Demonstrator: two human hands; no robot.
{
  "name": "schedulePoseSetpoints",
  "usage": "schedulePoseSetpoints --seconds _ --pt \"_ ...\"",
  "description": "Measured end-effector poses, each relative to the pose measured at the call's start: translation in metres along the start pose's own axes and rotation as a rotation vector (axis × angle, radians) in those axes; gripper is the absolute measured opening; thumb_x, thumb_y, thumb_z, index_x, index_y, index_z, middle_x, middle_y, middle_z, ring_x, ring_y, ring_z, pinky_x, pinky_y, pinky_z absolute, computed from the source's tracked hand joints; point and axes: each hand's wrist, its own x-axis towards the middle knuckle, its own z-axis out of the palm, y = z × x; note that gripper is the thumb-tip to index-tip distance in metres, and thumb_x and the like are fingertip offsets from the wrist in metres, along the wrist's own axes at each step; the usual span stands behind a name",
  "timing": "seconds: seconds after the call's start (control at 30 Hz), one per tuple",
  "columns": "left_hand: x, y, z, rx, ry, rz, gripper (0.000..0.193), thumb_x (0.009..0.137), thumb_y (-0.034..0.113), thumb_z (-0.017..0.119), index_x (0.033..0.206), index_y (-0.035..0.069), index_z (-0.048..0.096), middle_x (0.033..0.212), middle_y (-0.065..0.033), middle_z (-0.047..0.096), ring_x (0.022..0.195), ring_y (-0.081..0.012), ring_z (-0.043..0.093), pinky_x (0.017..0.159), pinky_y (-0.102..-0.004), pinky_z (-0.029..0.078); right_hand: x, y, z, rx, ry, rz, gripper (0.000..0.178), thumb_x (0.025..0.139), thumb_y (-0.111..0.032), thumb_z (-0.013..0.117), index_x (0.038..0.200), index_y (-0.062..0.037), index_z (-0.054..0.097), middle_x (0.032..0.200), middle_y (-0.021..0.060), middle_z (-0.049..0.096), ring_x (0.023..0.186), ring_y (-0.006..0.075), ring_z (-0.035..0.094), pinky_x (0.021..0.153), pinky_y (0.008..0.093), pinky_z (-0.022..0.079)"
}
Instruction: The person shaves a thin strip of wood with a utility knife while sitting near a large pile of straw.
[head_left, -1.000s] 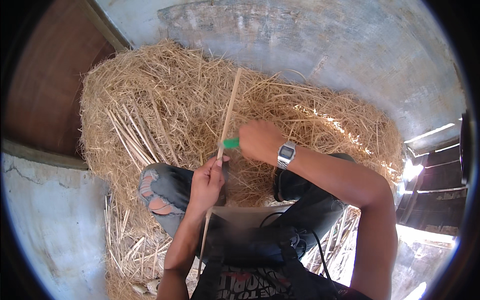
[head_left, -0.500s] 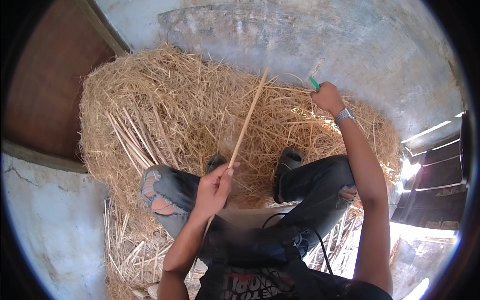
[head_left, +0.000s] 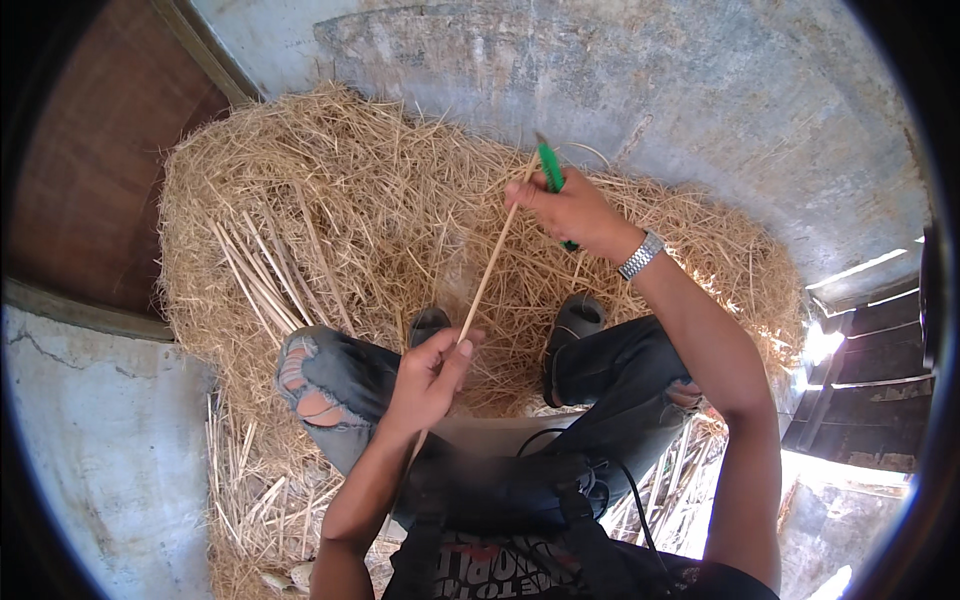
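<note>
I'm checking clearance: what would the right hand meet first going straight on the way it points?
The right hand would first meet the stick it seems to pinch; beyond, probably straw, though depth is unclear.

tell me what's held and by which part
Left hand holds a thin pale wooden stick partway along; right hand, near its far end, plus a slim green tool, mid-length.

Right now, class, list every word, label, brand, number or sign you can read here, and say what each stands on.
Shirt: pale block capitals on black, partly cut off by the picture's edge; printed wording is not copied here.
Green tool in the right hand: any marks are too small to read.
Watch: no digits can be made out.
Stick and wall: no readable text.
</note>
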Motion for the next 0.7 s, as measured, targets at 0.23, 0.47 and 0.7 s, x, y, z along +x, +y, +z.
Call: schedulePoseSetpoints --seconds 0.23,0.47,0.7 --pt "0.008 0.013 -0.005 -0.145 0.066 -0.037 0.041 0.110 0.025 0.052 0.140 -0.001 0.060 0.062 0.0069 0.044 0.052 -0.0015 0.038 0.049 -0.0215 0.031 -0.010 -0.002 0.043 -0.078 -0.174 -0.081 0.054 0.092 -0.058 0.073 0.078 -0.0062 0.071 0.055 -0.0060 0.044 0.049 0.0079 0.042 0.050 0.0310 0.034" --pt "0.011 0.011 -0.011 -0.140 0.200 -0.038 0.038 0.110 0.023 0.053 0.137 -0.002 0.063 0.061 0.0085 0.040 0.054 -0.0008 0.036 0.049 -0.0218 0.029 -0.012 -0.001 0.047 -0.381 -0.148 -0.242 0.036 0.086 -0.040 0.080 0.079 -0.0066 0.068 0.059 0.0019 0.054 0.054 0.0160 0.054 0.054 0.0359 0.042" --pt "0.018 0.007 -0.018 -0.056 0.229 -0.038 0.033 0.109 0.023 0.054 0.128 -0.001 0.067 0.060 0.0079 0.042 0.055 -0.0018 0.037 0.050 -0.0230 0.030 -0.040 0.003 0.096 -0.859 -0.185 -0.265 0.011 0.072 -0.010 0.072 0.080 -0.0031 0.072 0.071 0.0190 0.067 0.072 0.0391 0.069 0.068 0.0497 0.056"
